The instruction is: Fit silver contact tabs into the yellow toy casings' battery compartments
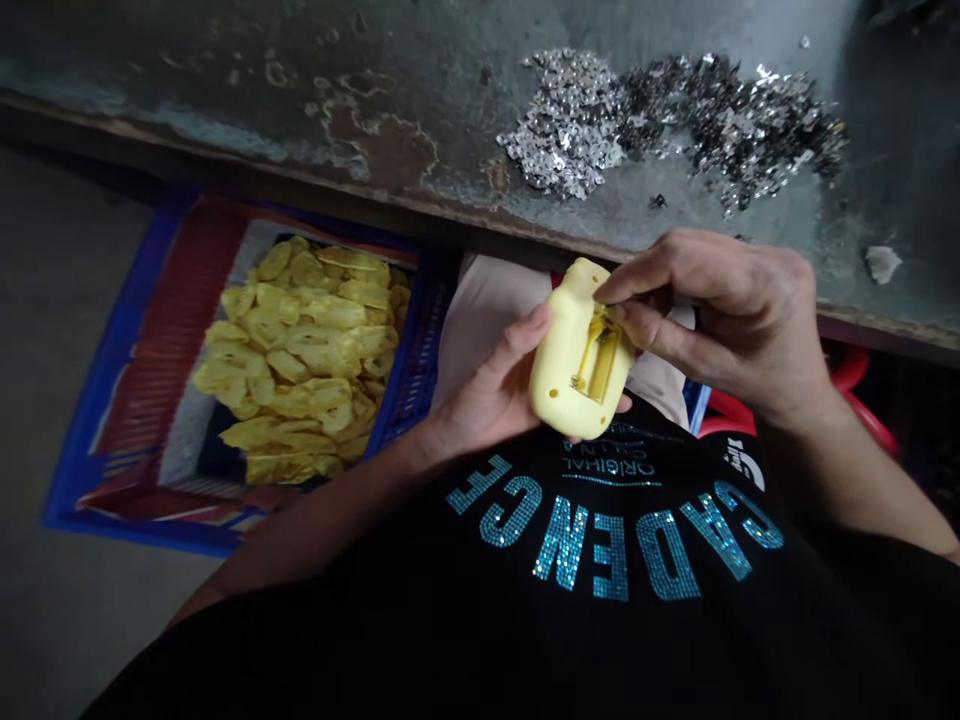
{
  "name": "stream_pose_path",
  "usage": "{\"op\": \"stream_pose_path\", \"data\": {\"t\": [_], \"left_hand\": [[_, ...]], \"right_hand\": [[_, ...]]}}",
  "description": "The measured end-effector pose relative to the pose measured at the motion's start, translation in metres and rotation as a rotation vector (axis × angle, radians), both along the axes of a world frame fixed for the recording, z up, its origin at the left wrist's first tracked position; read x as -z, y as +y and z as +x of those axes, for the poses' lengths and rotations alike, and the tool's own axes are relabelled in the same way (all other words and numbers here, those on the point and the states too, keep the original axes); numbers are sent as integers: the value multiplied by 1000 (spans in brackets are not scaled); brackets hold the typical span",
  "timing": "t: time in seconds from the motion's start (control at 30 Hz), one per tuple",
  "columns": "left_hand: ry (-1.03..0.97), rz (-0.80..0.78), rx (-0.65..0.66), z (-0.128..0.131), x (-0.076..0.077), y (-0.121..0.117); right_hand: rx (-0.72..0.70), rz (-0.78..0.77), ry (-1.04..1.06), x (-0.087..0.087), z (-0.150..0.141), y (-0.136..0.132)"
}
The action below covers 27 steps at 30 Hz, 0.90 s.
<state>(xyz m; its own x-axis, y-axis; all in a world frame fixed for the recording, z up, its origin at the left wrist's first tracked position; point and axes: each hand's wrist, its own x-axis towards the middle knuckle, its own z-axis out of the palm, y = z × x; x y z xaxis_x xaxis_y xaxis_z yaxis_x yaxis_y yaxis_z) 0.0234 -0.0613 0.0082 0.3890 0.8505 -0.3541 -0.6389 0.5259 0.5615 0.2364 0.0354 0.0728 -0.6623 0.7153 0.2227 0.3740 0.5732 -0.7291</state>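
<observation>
In front of my chest, my left hand (499, 385) grips a pale yellow plastic casing (564, 365) with an open battery compartment facing up. The thumb lies along its left side and the other fingers are under it. A small metal spring piece shows at the compartment's lower end. My right hand (727, 310) reaches in from the right, thumb and forefinger pinched at the compartment's upper end. Whatever is between those fingertips is too small or hidden to tell. Beyond the hands, small shiny metal contact pieces (574, 125) lie heaped on the workbench (465, 110).
At the left, below the bench edge, stands a blue crate (75, 440) with several yellow plastic parts (307, 350) piled inside. A darker heap of metal pieces (739, 125) lies on the bench's right side, near a whitish lump (883, 263). Red tubing (862, 400) shows at the right.
</observation>
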Motion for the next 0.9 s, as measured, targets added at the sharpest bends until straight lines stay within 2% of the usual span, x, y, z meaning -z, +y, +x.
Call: {"op": "stream_pose_path", "data": {"t": [0.2,0.47,0.73,0.9], "left_hand": [[-15,55,53,1,1,-4],[-5,48,-1,0,2,-12],[-46,60,71,-2,-1,-4],[-89,26,97,-2,-2,-2]], "right_hand": [[72,73,-6,4,2,-16],[61,344,-45,12,-3,-26],[139,392,-41,12,10,-35],[68,529,-27,20,14,-29]]}}
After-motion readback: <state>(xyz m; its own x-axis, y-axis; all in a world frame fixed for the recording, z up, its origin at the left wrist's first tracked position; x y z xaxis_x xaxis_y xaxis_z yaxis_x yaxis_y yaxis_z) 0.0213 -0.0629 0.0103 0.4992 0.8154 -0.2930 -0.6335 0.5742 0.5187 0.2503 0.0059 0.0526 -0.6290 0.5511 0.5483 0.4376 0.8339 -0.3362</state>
